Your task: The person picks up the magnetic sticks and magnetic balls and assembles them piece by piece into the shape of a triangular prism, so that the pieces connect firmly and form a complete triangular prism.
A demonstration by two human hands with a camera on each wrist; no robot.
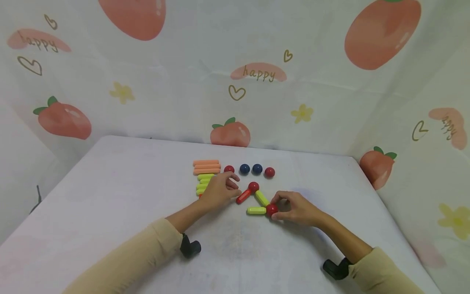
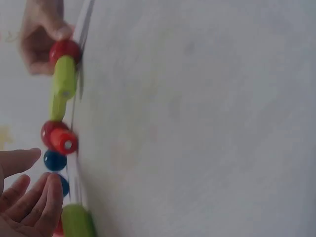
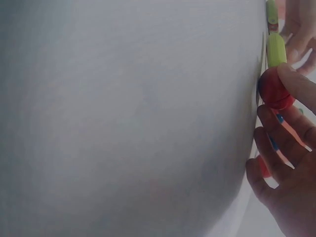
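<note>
My right hand [image 1: 295, 207] pinches a red ball [image 1: 272, 210] between thumb and fingers, low over the white table. Two yellow-green sticks join this ball: one stick [image 1: 256, 210] points left, while the other stick [image 1: 262, 198] slants up to a second red ball [image 1: 253, 187]. From that second ball a red stick [image 1: 244, 196] runs down to the left. My left hand [image 1: 219, 190] hovers by the red stick's free end, partly over the row of loose sticks. In the left wrist view its fingers [image 2: 43, 205] are loosely bent and apart from the thumb, with nothing between them.
Behind the left hand lie orange sticks [image 1: 206, 166] and several yellow-green sticks [image 1: 202, 187], partly hidden. Along the back stand a red ball [image 1: 229, 168], two blue balls [image 1: 244, 169] and another red ball [image 1: 269, 172]. A printed cloth [image 1: 176, 102] hangs behind the table [image 1: 121, 183].
</note>
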